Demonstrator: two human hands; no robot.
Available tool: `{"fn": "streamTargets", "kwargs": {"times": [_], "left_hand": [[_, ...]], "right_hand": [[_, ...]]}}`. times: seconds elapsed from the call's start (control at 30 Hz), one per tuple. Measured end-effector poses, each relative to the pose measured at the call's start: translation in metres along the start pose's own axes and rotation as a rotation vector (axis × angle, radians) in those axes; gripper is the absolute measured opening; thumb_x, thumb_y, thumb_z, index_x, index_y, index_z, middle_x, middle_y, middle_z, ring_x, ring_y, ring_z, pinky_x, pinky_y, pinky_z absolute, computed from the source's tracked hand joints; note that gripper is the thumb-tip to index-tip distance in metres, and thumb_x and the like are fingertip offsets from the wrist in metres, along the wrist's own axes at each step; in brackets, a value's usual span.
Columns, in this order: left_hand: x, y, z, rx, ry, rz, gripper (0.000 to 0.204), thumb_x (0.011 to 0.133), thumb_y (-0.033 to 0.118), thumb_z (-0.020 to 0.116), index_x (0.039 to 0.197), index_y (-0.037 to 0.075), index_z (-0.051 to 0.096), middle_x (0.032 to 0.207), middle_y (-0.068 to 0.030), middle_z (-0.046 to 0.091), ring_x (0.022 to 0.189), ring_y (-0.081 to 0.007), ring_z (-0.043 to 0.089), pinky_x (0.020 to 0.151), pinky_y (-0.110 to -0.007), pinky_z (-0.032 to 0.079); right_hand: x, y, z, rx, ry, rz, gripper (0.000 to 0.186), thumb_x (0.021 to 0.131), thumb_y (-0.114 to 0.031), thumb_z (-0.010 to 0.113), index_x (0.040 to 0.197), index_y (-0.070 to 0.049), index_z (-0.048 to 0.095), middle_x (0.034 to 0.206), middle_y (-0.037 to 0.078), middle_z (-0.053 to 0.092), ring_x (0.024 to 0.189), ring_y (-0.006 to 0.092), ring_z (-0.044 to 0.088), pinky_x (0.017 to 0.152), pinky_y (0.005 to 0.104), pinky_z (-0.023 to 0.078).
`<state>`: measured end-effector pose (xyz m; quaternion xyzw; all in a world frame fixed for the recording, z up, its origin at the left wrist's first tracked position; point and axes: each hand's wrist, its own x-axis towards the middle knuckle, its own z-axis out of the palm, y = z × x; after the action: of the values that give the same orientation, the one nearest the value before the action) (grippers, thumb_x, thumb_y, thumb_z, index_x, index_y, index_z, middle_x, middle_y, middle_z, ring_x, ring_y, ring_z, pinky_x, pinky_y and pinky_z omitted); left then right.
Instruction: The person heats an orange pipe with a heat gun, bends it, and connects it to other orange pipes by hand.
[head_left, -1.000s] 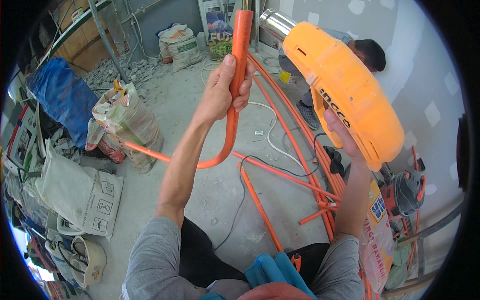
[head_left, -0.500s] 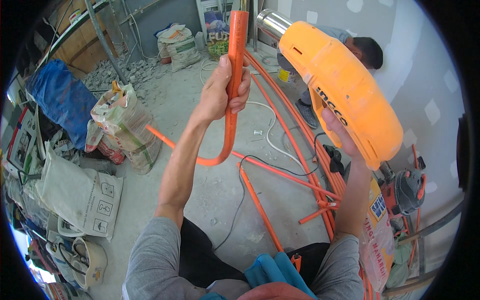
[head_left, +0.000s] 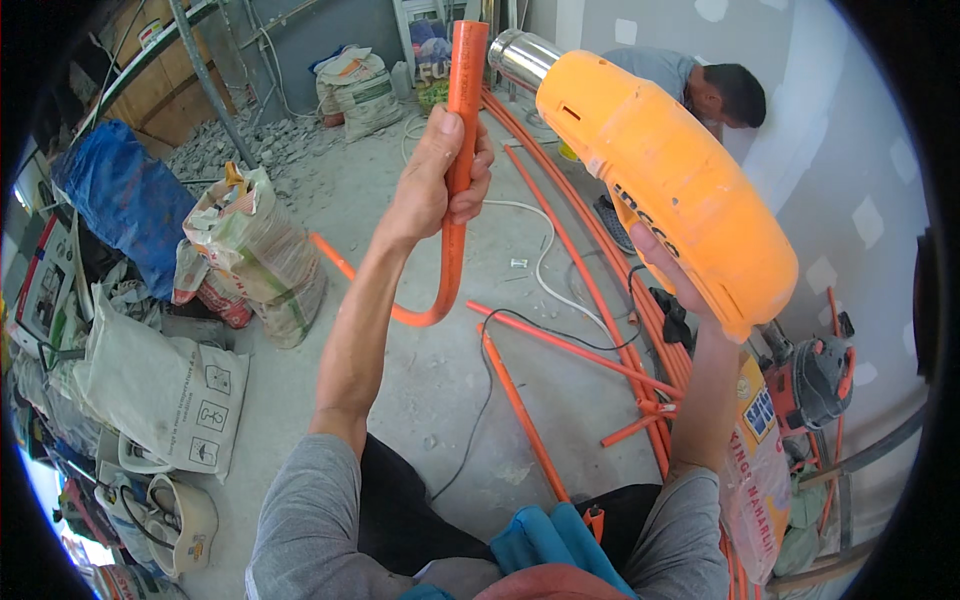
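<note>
My left hand point(head_left: 425, 190) is closed round an orange plastic pipe point(head_left: 468, 70), held upright. Below my fist the pipe bends to the left, passes behind my forearm and comes out on its other side. My right hand point(head_left: 672, 268) grips the handle of a yellow heat gun point(head_left: 680, 170); part of its fingers is hidden behind the handle. The gun's metal nozzle point(head_left: 525, 58) points left at the pipe's upper end, and a small gap shows between them. A dark cord point(head_left: 560, 342) runs over the floor below.
Long orange pipes point(head_left: 570, 230) and a loose pipe piece point(head_left: 525, 415) lie on the concrete floor. Filled sacks point(head_left: 265, 265) and a bucket point(head_left: 190, 520) stand left. At right are a red-and-black machine point(head_left: 815, 385) and a large bag point(head_left: 750, 470). Behind the gun a person point(head_left: 735, 95) bends down.
The heat gun has shifted left, bringing its nozzle closer to the pipe. The pipe has moved slightly left in my left hand. The person behind has turned their head.
</note>
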<state>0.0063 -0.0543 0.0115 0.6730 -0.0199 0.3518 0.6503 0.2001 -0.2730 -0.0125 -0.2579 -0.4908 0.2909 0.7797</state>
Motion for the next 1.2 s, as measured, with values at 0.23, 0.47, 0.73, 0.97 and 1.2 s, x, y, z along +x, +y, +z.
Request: {"fn": "streamTargets", "kwargs": {"times": [0.23,0.47,0.73,0.97,1.2], "left_hand": [[-0.004,0.003,-0.005,0.001,0.018,-0.009,0.04,0.11,0.05,0.034,0.111,0.011,0.044,0.078,-0.0017,0.045,0.047,-0.0061,0.036,0.04,-0.023,0.032],[-0.007,0.009,-0.011,0.042,0.062,-0.027,0.044,0.11,0.049,0.035,0.116,0.007,0.049,0.076,-0.0011,0.045,0.047,-0.0062,0.038,0.041,-0.024,0.034],[-0.007,0.01,-0.013,0.101,0.088,-0.005,0.05,0.11,0.052,0.035,0.116,0.005,0.051,0.074,-0.0005,0.046,0.047,-0.0056,0.039,0.041,-0.023,0.035],[-0.008,0.012,-0.013,0.115,0.099,-0.021,0.052,0.109,0.054,0.034,0.116,0.005,0.052,0.072,0.0004,0.046,0.047,-0.0054,0.039,0.041,-0.023,0.035],[-0.009,0.012,-0.015,0.135,0.131,-0.023,0.054,0.109,0.054,0.034,0.116,0.004,0.055,0.071,0.0004,0.046,0.047,-0.0056,0.041,0.041,-0.023,0.036]], "right_hand": [[0.009,-0.02,0.016,-1.215,-0.108,-0.376,0.039,0.09,-0.015,0.08,0.125,-0.004,0.067,0.111,0.007,0.075,0.096,0.0171,0.07,0.084,0.0305,0.056],[0.01,-0.011,0.015,-1.092,-0.123,-0.417,0.039,0.089,-0.016,0.081,0.123,-0.004,0.067,0.106,0.006,0.075,0.089,0.0148,0.07,0.078,0.0286,0.056],[0.008,-0.009,0.014,-1.126,-0.131,-0.37,0.042,0.09,-0.021,0.08,0.127,-0.006,0.066,0.114,0.006,0.074,0.099,0.017,0.069,0.087,0.0313,0.055],[0.009,-0.017,0.022,-1.168,-0.035,-0.072,0.044,0.093,-0.03,0.077,0.13,-0.01,0.066,0.122,0.004,0.072,0.107,0.0185,0.067,0.094,0.033,0.052],[0.009,-0.006,0.017,-1.16,-0.042,-0.295,0.038,0.088,-0.02,0.082,0.121,-0.005,0.07,0.113,0.007,0.075,0.103,0.0176,0.07,0.088,0.0325,0.056]]}}
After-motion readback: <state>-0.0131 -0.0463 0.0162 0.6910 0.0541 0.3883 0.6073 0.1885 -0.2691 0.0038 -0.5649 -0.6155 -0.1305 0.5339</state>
